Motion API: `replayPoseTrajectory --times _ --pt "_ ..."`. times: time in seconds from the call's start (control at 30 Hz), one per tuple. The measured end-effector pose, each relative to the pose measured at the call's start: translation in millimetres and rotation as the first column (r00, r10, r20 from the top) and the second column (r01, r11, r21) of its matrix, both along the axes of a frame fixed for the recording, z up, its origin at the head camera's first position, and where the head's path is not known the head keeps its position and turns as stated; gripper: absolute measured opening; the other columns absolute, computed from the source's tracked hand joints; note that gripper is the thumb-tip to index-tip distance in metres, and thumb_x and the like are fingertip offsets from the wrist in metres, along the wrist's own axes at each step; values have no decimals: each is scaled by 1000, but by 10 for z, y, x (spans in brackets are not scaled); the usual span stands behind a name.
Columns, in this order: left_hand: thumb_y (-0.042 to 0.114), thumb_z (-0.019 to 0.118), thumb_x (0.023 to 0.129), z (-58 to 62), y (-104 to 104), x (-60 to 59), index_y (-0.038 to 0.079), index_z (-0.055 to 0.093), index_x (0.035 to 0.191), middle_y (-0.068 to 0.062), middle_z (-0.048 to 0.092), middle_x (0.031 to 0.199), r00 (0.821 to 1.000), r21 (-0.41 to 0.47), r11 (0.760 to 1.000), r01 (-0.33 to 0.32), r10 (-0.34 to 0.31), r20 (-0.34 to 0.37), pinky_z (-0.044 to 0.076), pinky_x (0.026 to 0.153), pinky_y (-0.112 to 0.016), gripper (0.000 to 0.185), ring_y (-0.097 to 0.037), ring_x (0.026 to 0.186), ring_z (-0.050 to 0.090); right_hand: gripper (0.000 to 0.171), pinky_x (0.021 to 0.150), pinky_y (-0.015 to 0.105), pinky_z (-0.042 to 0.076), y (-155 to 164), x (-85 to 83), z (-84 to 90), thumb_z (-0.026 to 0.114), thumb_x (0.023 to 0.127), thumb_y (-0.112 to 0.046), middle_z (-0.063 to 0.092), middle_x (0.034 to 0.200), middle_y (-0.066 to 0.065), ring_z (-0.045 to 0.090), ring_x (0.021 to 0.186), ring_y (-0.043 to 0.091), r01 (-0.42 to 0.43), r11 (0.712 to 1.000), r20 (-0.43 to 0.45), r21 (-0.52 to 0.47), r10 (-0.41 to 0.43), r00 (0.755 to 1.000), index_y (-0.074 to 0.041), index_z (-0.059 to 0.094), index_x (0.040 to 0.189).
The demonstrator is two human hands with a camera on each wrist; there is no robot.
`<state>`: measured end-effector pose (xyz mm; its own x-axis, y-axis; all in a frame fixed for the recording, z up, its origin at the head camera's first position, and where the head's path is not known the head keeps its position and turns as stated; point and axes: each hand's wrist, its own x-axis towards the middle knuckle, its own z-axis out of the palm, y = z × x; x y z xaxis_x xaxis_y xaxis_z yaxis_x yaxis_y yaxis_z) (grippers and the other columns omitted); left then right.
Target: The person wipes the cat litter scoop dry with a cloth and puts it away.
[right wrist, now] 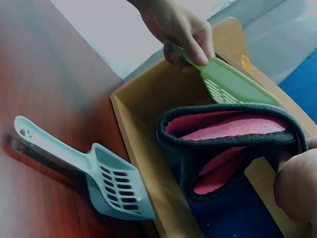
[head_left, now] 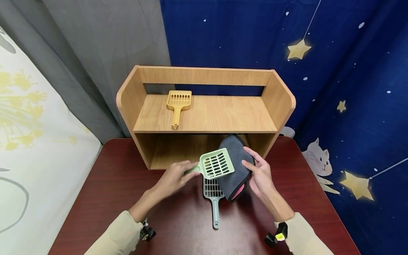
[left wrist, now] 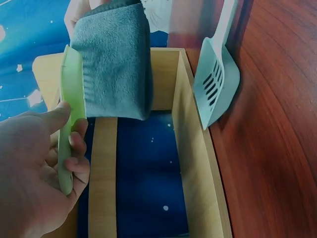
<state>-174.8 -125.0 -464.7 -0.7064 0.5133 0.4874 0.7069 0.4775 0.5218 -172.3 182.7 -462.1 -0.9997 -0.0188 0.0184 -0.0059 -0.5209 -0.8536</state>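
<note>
- My left hand [head_left: 175,177] grasps the green scoop [head_left: 216,163] by its handle, thumb on one side and fingers curled round the other.
- The green scoop reaches out from my left fingertips toward my right, its slotted pan raised above the table [head_left: 127,202] and tilted.
- My right hand [head_left: 262,176] pinches the dark grey cloth [head_left: 236,171] at its right edge, thumb on the face toward me and fingers behind.
- The cloth is folded, with a black border and pink lining; it hangs to the left of my right hand, between that hand and the green scoop.
- The pan's far end overlaps the cloth from where I look; I cannot tell whether the two touch.
- Below both hands, the grey scoop [head_left: 215,207] lies on the table in front of the shelf [head_left: 223,115], handle toward me. The green pan and the cloth hide part of it, and neither hand touches it.
- The yellow scoop [head_left: 178,106] lies on the shelf's upper board, left of the middle, well apart from my hands, its handle also toward me.
</note>
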Motion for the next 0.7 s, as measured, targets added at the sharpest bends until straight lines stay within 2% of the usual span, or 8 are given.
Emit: replayPoseTrajectory --times 0.13,0.3,0.43,0.53,0.7 --pt "10 78 97 -19 60 4 -4 72 131 -5 76 101 1000 32 999 -4 4 10 56 69 -38 38 -11 79 58 57 92 32 59 -169 19 -93 51 98 19 66 138 5 68 120 17 -6 1000 32 -23 7 999 5 49 153" --pt "12 77 98 -9 142 -2 -4 71 132 -4 73 96 1000 54 998 -24 23 8 52 67 -30 39 -10 77 56 64 96 28 57 -467 51 -218 37 90 26 69 127 3 69 114 12 -4 997 85 -75 11 996 13 39 153" --pt "14 77 98 11 183 -4 -3 71 133 -3 74 97 999 46 998 -45 45 9 49 68 -24 39 -10 77 56 65 98 27 56 -623 85 -259 34 86 27 69 122 1 68 114 10 -22 995 100 -95 32 994 16 36 150" --pt "14 77 98 33 183 2 -2 72 132 -4 74 97 999 36 998 -54 54 9 50 69 -26 38 -11 78 57 63 97 26 56 -650 89 -246 35 85 27 70 121 1 68 113 9 -20 994 96 -103 30 995 15 38 147" --pt "13 77 98 55 128 17 -3 73 131 -3 73 96 999 25 999 -39 40 -2 52 68 -29 37 -11 76 56 64 98 28 56 -485 59 -180 38 90 27 69 130 5 68 117 12 -20 997 78 -69 25 997 13 39 153"
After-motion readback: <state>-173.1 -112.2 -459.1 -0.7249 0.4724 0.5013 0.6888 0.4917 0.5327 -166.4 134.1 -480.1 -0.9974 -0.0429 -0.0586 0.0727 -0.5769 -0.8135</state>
